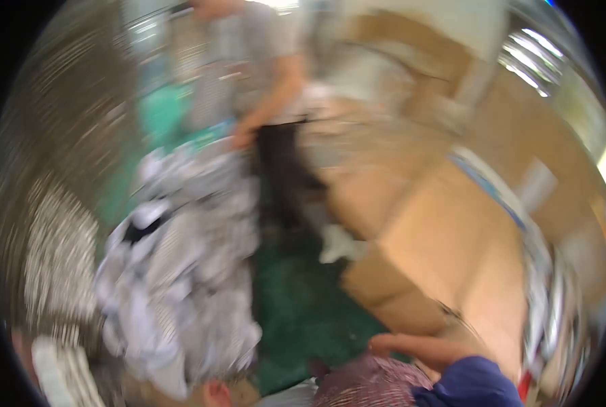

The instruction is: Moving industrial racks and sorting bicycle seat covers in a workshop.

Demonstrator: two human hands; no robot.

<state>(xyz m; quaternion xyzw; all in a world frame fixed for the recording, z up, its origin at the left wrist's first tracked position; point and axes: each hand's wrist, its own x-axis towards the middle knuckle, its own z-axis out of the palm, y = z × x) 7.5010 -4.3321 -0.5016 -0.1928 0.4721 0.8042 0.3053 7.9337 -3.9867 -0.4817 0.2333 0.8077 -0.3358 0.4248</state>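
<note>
The whole view is smeared by motion. At the lower right, my right hand (415,349) reaches leftward out of a dark blue sleeve (476,385), in front of a large brown cardboard box (452,237). Whether it touches the box I cannot tell. Beside that arm is a maroon, textured cloth-like thing (367,384). What seems to be my left hand (216,393) barely shows at the lower edge, below a long heap of white and grey cloth (201,271). Blur and the picture's edge hide the fingers of both hands.
Beyond the heap stands a person in a grey top and dark trousers (279,149), one arm reaching down to the cloth. Green floor (303,305) runs between heap and box. More cardboard (526,122) stands right. White bundles (62,251) lie far left.
</note>
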